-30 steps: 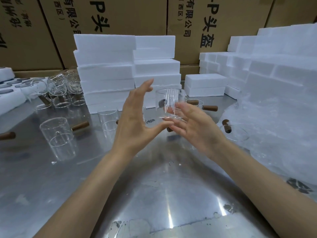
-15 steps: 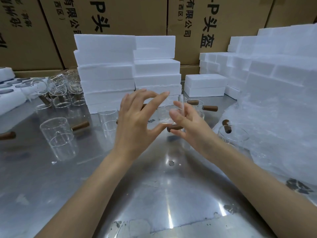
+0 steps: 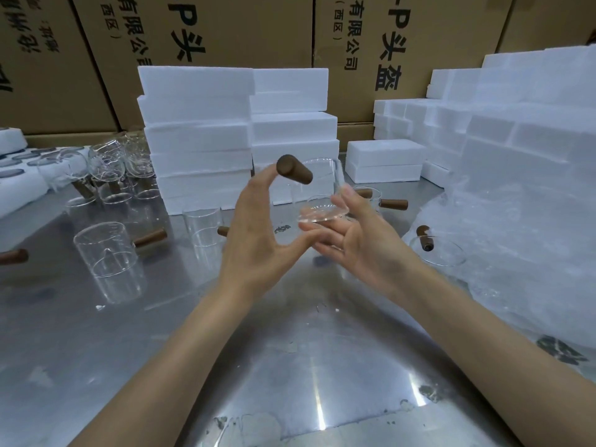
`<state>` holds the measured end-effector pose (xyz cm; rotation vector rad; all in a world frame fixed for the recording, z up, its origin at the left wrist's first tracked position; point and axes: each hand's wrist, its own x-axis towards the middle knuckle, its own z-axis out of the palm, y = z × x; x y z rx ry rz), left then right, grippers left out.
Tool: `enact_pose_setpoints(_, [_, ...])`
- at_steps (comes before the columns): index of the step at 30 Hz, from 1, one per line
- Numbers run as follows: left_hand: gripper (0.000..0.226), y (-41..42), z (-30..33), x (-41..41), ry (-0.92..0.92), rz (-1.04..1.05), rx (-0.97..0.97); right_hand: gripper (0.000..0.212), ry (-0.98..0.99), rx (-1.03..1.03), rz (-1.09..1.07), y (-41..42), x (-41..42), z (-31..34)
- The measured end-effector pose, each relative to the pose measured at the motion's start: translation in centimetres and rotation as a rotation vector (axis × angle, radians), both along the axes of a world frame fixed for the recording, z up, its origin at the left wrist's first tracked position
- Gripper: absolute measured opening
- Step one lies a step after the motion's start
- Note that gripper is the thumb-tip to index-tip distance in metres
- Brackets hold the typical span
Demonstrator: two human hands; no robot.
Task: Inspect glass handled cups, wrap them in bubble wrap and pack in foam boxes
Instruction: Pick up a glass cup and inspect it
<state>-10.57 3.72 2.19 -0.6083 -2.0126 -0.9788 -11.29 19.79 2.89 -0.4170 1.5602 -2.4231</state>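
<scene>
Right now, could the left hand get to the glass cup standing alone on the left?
Probably yes. The left hand is busy turning the held cup with the right hand, but only bare metal table lies between it and the standing cup.

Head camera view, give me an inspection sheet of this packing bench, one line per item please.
Surface: metal table, shiny, scuffed, with small specks.
Job's things: held glass cup raised between both hands, its wooden handle pointing up and left; more handled cups stand at left; bubble wrap heaped at right; foam boxes stacked behind.
Clutter: a cup sits at the bubble wrap's edge.
Grippers: left hand touches the handle with its fingertips, thumb toward the cup's base; right hand supports the cup on straight fingers.
Cables: nothing seen.
Surroundings: printed cardboard cartons along the back.
</scene>
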Motion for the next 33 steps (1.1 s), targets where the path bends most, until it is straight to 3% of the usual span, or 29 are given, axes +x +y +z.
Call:
enact_pose_setpoints(3, [0.060, 0.2, 0.1, 0.2, 0.026, 0.019, 0.026, 0.073, 0.001, 0.077, 0.056, -0.1, 0.0, -0.1])
enact_pose_setpoints(8, [0.062, -0.1, 0.3, 0.1, 0.105, 0.109, -0.044, 0.068, 0.061, 0.188, -0.035, -0.2, -0.1, -0.2])
enact_pose_setpoints(12, [0.061, 0.1, 0.2, 0.1, 0.163, 0.162, -0.165, 0.089, 0.130, 0.315, -0.155, -0.4, -0.1, -0.6])
enact_pose_setpoints(15, [0.064, 0.2, 0.4, 0.2, 0.148, 0.121, -0.194, 0.084, 0.149, 0.342, -0.185, -0.3, 0.0, -0.7])
enact_pose_setpoints(19, [0.095, 0.2, 0.7, 0.7, -0.148, -0.035, 0.008, 0.071, 0.100, 0.262, -0.189, -0.1, -0.1, -0.6])
enact_pose_setpoints(24, [0.097, -0.1, 1.2, 0.5, -0.555, -0.222, 0.365, 0.070, 0.074, 0.241, -0.125, -0.3, 0.2, -0.4])
enact_pose_setpoints(29, [0.056, -0.1, 1.6, 0.4, -0.596, -0.368, 0.479, 0.063, 0.063, 0.243, -0.058, -0.2, 0.2, -0.3])
enact_pose_setpoints(33, [0.058, -0.3, 1.6, 0.4, -0.601, -0.336, 0.515, 0.061, 0.062, 0.246, -0.093, -0.1, 0.1, -0.1])
